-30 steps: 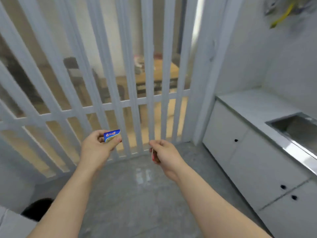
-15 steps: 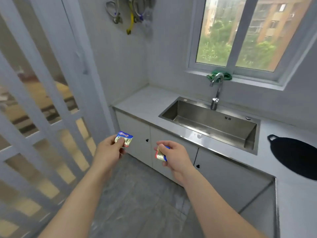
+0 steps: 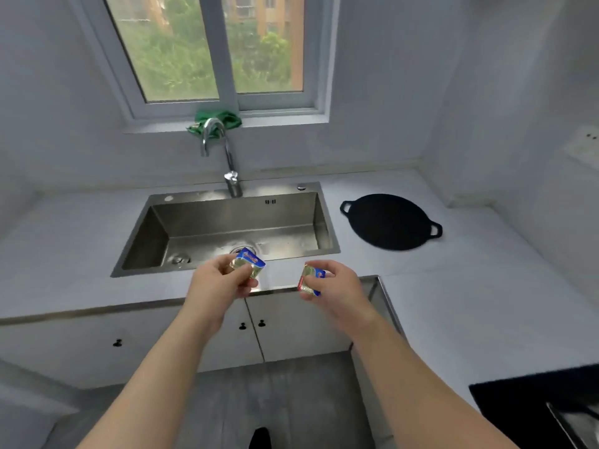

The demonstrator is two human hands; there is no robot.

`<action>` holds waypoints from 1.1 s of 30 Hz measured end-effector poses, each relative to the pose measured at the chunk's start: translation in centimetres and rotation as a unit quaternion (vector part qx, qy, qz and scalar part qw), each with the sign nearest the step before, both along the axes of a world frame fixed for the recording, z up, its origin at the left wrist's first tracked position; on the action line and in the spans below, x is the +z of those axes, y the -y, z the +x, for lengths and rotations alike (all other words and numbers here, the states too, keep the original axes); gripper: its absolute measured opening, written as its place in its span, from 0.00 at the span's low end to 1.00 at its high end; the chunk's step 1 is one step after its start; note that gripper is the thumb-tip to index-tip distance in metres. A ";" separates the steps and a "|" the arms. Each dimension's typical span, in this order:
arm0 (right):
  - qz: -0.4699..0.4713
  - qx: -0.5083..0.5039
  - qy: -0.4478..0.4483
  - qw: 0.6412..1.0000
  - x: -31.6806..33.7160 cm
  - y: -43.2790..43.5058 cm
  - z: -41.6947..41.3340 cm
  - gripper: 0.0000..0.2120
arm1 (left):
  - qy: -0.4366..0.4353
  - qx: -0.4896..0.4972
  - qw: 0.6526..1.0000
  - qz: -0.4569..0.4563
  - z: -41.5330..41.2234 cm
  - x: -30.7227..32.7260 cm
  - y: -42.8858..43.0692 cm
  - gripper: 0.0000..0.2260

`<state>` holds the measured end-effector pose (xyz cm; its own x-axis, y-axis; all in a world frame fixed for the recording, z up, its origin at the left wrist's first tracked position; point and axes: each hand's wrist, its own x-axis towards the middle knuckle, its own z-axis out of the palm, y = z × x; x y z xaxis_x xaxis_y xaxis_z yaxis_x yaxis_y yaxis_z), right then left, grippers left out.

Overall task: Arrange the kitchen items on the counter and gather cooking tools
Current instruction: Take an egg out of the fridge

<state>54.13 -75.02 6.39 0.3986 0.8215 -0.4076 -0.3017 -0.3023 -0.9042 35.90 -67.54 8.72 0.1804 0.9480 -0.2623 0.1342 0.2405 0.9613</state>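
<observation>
Each hand pinches 1 small sachet: left hand (image 3: 217,286) on the blue sachet (image 3: 249,262), right hand (image 3: 337,288) on the second sachet (image 3: 310,280), both at 6 o'clock of the sink (image 3: 155,241). They look light, soft and slippery; best held by the sealed edges.

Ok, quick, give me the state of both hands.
Left hand: closed, pinching the blue-topped packet.
Right hand: closed, pinching the red-edged packet.

Forearms forward; left hand (image 3: 215,286) in a pinch on left packet (image 3: 250,262), right hand (image 3: 338,286) on right packet (image 3: 310,280).
</observation>
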 end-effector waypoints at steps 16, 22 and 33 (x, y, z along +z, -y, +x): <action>-0.180 -0.423 0.013 0.888 -5.2 3.1 16.5 0.08 | -0.096 -0.420 0.902 -0.014 25.5 -5.1 -8.5 0.08; -0.245 -0.476 0.026 0.844 -9.3 9.2 24.1 0.13 | -0.157 -0.524 0.837 -0.005 33.9 -9.0 -2.9 0.07; -0.386 -0.452 0.091 0.799 -16.0 15.6 36.0 0.13 | -0.272 -0.606 0.747 0.033 44.0 -15.4 3.1 0.01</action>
